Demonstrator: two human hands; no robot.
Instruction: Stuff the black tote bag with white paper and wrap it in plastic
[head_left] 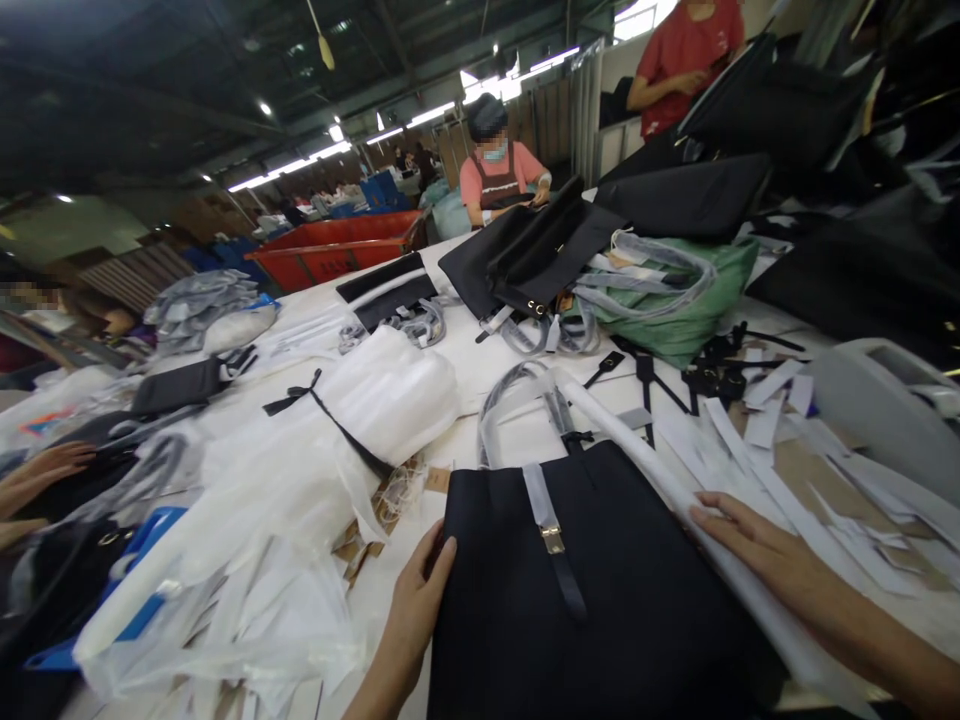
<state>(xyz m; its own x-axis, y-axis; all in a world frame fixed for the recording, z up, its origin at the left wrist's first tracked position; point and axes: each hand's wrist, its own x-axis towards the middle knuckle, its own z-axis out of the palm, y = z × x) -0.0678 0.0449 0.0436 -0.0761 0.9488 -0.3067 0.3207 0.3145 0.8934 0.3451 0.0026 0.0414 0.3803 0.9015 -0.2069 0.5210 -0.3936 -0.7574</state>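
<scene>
A black handbag [570, 620] stands in front of me, with a brass clasp and a strap partly covered in pale film on its front. Its looped handles [491, 425] are wrapped in clear plastic. My left hand [420, 590] grips the bag's left edge, thumb at the front; its other fingers are partly hidden. On the right side, my right hand [765, 550] has its fingers stretched out against a long white strip of wrapping [637, 455] running along the bag's edge. Whether that hand also touches the bag, I cannot tell.
White foam sheeting [382, 390] and clear bags lie left. Paper strips [757, 420] and black straps [645, 380] lie right, near a grey plastic container [885, 410]. More black bags [540, 250] lie beyond. Another person's hands [45, 480] are at far left; co-workers stand behind the table.
</scene>
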